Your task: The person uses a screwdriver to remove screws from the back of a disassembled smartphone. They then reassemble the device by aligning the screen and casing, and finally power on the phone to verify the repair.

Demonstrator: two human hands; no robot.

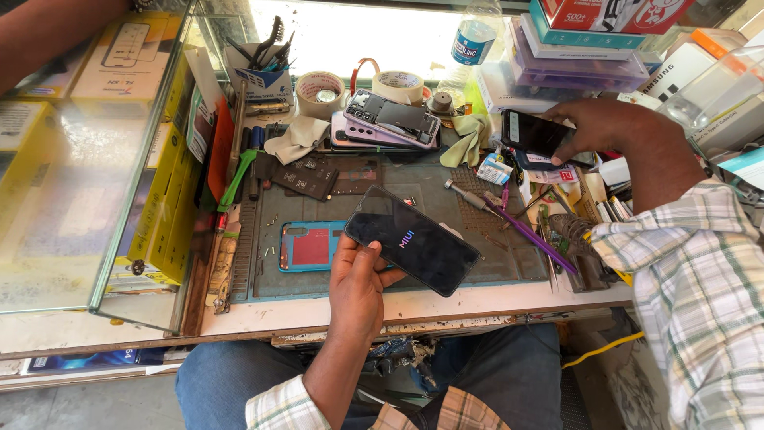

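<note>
My left hand (358,279) holds a black smartphone (414,239) by its lower left corner, tilted over the grey-green work mat (446,183); its screen is dark with a small logo lit. At the right my right hand (609,127) grips a second dark phone (532,131) by its right end, just above the bench clutter. A blue phone frame with a red inside (306,245) lies on the mat just left of my left hand.
A stack of opened phones (390,119), two tape rolls (320,91), cloths (296,139), a screwdriver (469,195) and a purple tool (529,231) crowd the bench. Boxes (589,48) pile at the back right. A glass case (79,159) stands left; another person's arm (48,32) shows above it.
</note>
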